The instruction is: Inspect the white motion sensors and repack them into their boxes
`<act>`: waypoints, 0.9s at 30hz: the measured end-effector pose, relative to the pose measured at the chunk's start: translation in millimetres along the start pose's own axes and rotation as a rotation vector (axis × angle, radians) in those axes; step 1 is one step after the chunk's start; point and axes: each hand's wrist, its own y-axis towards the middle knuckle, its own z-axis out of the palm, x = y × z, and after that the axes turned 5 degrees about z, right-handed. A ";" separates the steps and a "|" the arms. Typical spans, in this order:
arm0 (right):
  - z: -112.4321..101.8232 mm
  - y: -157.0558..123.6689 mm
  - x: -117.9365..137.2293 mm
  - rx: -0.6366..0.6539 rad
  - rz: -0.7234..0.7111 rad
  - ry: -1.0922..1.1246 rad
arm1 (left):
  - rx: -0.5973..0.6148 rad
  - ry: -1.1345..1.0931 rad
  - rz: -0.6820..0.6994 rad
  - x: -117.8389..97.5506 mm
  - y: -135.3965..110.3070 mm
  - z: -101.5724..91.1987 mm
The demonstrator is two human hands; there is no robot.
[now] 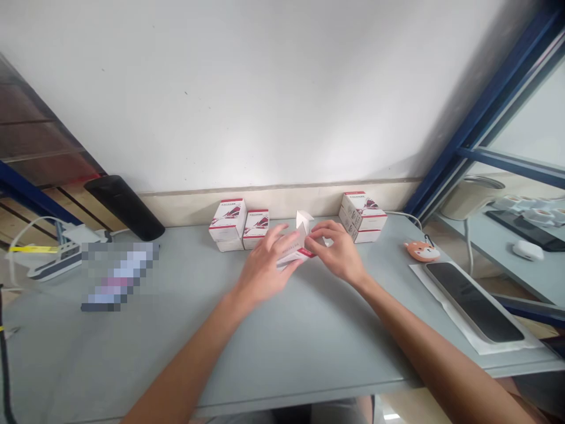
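Observation:
Between my hands is a small white carton with a red stripe, its end flap standing up on the far side. My left hand holds the carton from the left, fingers over the top and thumb along the near side. With thumb and fingertips pressed together, my right hand pinches at the carton's right end; what exactly lies in the pinch is hidden. Behind my left hand, similar cartons stand against the wall: a stack and one beside it. Another group of cartons is stacked to the right of my right hand.
On the left lie a black cylindrical case, a power strip and a blurred-out flat object. At right are an orange animal-face case and a phone on white paper. The grey table meets a wall behind.

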 end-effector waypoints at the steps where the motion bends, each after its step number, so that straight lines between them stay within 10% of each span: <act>1: -2.0 2.4 -1.3 -0.014 0.019 0.013 | 0.067 -0.023 -0.060 1.2 0.2 -1.5; 8: -18.5 14.5 -6.4 -0.090 -0.003 0.125 | 0.343 -0.263 -0.360 -2.1 7.7 -12.5; 20: -39.8 24.4 -7.6 -0.438 -0.115 0.377 | 0.045 0.022 -0.021 -1.5 5.5 -13.1; 27: -63.7 37.6 -21.4 -0.857 0.037 0.454 | 0.039 0.192 -0.138 5.7 35.2 -12.8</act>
